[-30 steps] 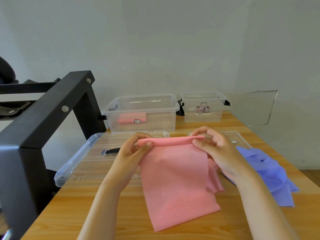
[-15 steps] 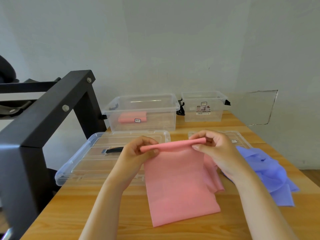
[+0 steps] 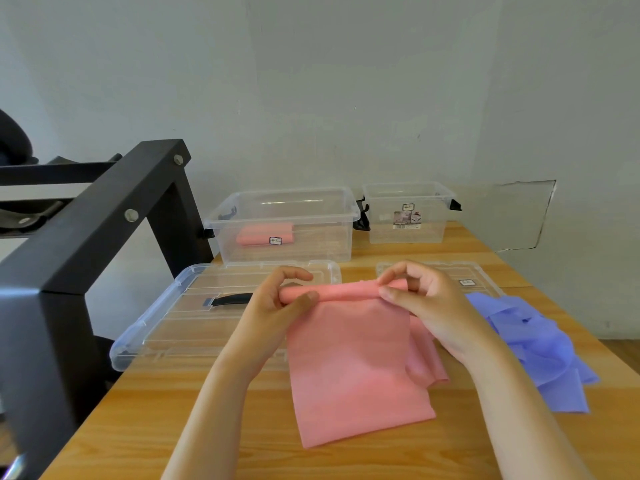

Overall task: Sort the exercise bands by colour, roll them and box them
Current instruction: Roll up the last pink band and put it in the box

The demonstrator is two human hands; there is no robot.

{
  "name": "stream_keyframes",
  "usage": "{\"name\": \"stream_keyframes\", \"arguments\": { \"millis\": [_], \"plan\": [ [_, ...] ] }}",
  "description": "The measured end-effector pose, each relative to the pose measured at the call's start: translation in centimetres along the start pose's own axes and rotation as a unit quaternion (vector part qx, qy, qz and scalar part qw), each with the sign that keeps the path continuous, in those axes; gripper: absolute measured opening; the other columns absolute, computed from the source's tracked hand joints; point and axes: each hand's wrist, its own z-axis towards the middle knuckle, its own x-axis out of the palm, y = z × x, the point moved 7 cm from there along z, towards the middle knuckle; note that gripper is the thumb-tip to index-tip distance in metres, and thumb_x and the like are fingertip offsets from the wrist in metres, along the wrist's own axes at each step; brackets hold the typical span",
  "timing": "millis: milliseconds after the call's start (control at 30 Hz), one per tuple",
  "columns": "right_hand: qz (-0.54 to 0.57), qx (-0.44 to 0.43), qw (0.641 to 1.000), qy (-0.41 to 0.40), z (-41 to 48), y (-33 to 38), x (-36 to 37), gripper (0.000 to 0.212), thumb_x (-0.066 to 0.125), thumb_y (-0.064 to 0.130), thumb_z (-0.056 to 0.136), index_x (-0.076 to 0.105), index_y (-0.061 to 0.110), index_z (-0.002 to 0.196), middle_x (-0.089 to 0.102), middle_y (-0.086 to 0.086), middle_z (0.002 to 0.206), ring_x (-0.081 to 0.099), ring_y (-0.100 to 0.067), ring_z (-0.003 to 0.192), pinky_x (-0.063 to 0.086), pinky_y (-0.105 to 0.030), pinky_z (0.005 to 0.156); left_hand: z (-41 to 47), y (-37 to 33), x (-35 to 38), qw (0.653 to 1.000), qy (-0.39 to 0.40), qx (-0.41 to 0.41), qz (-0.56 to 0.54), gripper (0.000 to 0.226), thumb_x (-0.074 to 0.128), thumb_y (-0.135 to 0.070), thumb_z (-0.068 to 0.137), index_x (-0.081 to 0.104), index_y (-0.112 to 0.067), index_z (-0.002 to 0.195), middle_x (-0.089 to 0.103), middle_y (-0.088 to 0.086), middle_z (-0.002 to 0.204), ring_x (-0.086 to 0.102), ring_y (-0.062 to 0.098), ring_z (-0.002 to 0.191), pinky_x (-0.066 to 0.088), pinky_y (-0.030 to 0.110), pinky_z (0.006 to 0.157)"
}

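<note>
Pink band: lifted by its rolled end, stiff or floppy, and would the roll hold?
Probably floppy: the pink band lies limp, folded at its right edge. Likely light: left hand and right hand merely pinch it. Released, the roll may unwind; nothing fastens it.

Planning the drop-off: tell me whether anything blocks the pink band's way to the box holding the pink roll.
Nothing visible blocks it. The box stands open; only a clear lid lies flat between it and the pink band.
</note>
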Motion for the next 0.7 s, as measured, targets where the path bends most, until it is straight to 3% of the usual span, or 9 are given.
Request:
{"name": "stream_keyframes", "arguments": {
  "millis": [167,433,700],
  "plan": [
    [0.002,0.021,1.000,0.000,0.16,-0.68,0.31,0.021,0.062,0.008,0.092,0.068,0.023,0.106,0.071,0.003,0.087,0.067,-0.004,0.081,0.047,-0.023,0.078,-0.05,0.17,0.26,1.000,-0.013,-0.010,-0.006,0.019,0.063,-0.011,0.092,0.059,-0.017,0.110,0.060,-0.002,0.089,0.057,0.000,0.069,0.045,0.013,0.060],
    [-0.023,0.016,1.000,-0.013,0.25,-0.86,0.04,0.019,0.063,0.011,0.092,0.073,0.027,0.097,0.072,0.001,0.104,0.066,-0.017,0.096,0.049,-0.035,0.089,-0.06,-0.11,0.67,0.999,-0.003,0.011,0.031,0.009,0.061,-0.013,0.094,0.059,-0.015,0.103,0.058,-0.006,0.089,0.051,-0.001,0.070,0.040,0.009,0.060],
    [-0.022,0.012,0.999,-0.029,0.21,-0.56,-0.34,0.016,0.065,0.014,0.090,0.074,0.028,0.091,0.073,0.001,0.101,0.066,-0.005,0.084,0.049,-0.020,0.075,-0.01,-0.55,0.14,1.000,-0.007,0.013,0.024,0.009,0.064,-0.016,0.092,0.067,-0.008,0.094,0.066,-0.005,0.075,0.060,0.004,0.066,0.046,0.014,0.057]
  ]
}}
